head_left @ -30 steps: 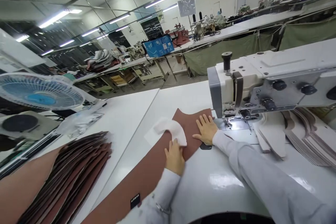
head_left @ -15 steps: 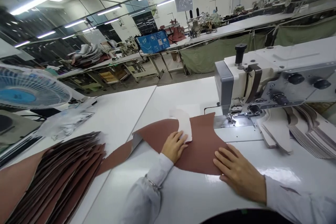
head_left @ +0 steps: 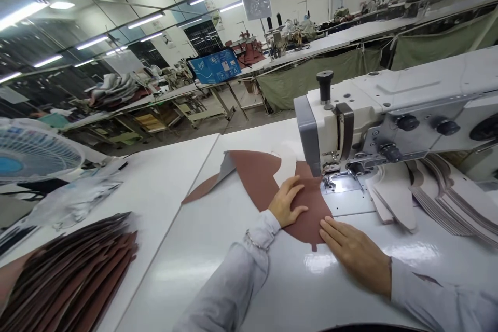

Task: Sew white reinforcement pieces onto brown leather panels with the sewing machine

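Note:
A brown leather piece [head_left: 260,180] lies on the white table in front of the sewing machine [head_left: 389,114]. A white lining piece [head_left: 287,162] lies on it, close to the machine head. My left hand [head_left: 287,202] presses flat on the brown piece, fingers spread, just left of the needle plate [head_left: 342,182]. My right hand [head_left: 352,253] lies flat on the table, its fingertips at the near edge of the brown piece. Neither hand grips anything.
A stack of brown cut pieces [head_left: 73,275] sits at the near left. A blue fan [head_left: 35,153] and a plastic bag [head_left: 78,199] stand at the left. White and brown pieces [head_left: 420,194] lie under the machine arm at the right. Other work tables fill the background.
The brown piece with the white piece has been slid and turned toward the needle. My left hand moved right with it; my right hand shifted slightly left along the near edge.

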Action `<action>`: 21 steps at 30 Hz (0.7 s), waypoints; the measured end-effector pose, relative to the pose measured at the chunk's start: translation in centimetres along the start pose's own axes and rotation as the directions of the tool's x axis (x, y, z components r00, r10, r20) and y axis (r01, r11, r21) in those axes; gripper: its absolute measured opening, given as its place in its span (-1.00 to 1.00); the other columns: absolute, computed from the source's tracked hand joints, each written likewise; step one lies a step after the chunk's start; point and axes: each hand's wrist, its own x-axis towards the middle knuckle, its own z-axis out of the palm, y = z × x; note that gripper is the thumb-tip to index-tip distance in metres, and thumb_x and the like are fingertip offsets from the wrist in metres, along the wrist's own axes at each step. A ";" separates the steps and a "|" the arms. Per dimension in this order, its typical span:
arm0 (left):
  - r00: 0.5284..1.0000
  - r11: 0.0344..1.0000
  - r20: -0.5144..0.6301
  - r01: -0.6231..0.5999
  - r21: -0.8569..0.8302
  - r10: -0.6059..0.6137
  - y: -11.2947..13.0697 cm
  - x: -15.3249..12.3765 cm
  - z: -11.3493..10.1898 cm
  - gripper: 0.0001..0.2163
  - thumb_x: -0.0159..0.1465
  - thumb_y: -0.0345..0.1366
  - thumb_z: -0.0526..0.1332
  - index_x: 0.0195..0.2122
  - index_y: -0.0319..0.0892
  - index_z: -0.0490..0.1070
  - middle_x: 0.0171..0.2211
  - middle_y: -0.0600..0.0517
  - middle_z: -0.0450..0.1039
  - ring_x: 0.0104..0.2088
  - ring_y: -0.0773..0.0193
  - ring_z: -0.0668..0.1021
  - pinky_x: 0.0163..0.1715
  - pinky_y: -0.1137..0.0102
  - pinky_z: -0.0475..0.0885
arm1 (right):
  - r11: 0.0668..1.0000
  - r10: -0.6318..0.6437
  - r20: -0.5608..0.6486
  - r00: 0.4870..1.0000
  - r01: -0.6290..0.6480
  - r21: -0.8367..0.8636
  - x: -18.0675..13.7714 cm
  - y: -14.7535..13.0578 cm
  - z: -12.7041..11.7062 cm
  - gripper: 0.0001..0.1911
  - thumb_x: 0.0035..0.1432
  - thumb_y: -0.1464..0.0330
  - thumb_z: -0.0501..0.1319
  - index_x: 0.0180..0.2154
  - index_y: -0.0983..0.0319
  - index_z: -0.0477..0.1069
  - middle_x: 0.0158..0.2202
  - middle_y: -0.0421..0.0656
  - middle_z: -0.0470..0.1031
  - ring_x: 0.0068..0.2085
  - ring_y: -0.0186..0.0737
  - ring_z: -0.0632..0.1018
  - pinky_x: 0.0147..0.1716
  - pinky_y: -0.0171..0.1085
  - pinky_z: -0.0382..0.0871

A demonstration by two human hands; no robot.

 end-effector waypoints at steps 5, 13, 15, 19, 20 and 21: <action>0.976 0.980 0.098 0.191 0.047 -0.195 -1.4 0.2 -0.6 -0.43 0.06 -0.17 0.29 0.07 -0.27 0.22 0.17 -0.28 0.10 0.18 -0.05 0.22 0.13 0.06 0.21 | 0.996 0.050 -0.031 0.998 -0.052 -0.066 0.4 0.3 0.6 -0.61 0.02 0.67 -0.02 -0.13 0.43 0.40 -0.04 0.07 0.39 0.02 -0.02 0.38 -0.11 -0.14 0.41; 0.982 0.961 -0.012 0.189 0.203 -0.190 -2.0 -0.9 -1.1 -0.72 0.18 -0.48 -0.01 -0.18 -0.22 0.44 0.02 -0.16 0.35 0.00 0.09 0.45 -0.02 0.15 0.41 | 1.000 -0.024 0.011 1.000 0.024 -0.002 0.5 1.5 0.4 -0.63 0.06 0.63 0.01 -0.09 0.44 0.37 0.00 0.07 0.34 0.07 -0.04 0.33 -0.04 -0.14 0.36; 0.987 0.965 -0.104 0.141 0.220 -0.120 0.6 -1.2 0.4 -0.75 0.18 -0.48 0.01 -0.26 -0.18 0.46 -0.12 -0.10 0.46 -0.05 0.10 0.48 -0.06 0.14 0.44 | 0.999 0.003 -0.004 1.000 -0.002 0.039 0.6 1.6 0.4 -0.66 0.07 0.62 0.00 -0.11 0.42 0.38 -0.03 0.03 0.37 0.03 -0.06 0.36 -0.07 -0.15 0.39; 0.980 0.992 -0.194 0.066 0.106 -0.044 5.6 -2.4 3.4 -0.78 0.21 -0.41 0.09 -0.14 -0.19 0.40 -0.11 -0.12 0.45 -0.03 0.13 0.45 -0.03 0.17 0.43 | 0.997 0.031 -0.023 0.999 -0.029 0.077 0.5 1.5 0.3 -0.70 0.10 0.62 -0.01 -0.19 0.40 0.41 -0.13 0.00 0.43 -0.04 -0.10 0.42 -0.12 -0.17 0.42; 0.979 0.996 -0.202 0.055 0.067 -0.040 6.0 -2.6 3.6 -0.77 0.22 -0.42 0.08 -0.11 -0.20 0.39 -0.08 -0.13 0.44 -0.01 0.15 0.44 -0.02 0.19 0.43 | 0.998 0.024 -0.029 0.999 -0.022 0.065 0.4 1.4 0.3 -0.70 0.10 0.63 -0.01 -0.19 0.40 0.41 -0.14 0.00 0.44 -0.04 -0.11 0.42 -0.12 -0.18 0.42; 0.979 0.999 -0.199 0.040 0.034 -0.032 6.0 -2.6 3.7 -0.76 0.23 -0.43 0.07 -0.10 -0.19 0.38 -0.06 -0.12 0.42 0.01 0.17 0.43 -0.01 0.20 0.42 | 0.999 0.016 -0.032 0.999 -0.015 0.046 0.4 1.4 0.3 -0.69 0.09 0.64 -0.02 -0.19 0.41 0.41 -0.13 0.01 0.43 -0.04 -0.10 0.42 -0.12 -0.18 0.41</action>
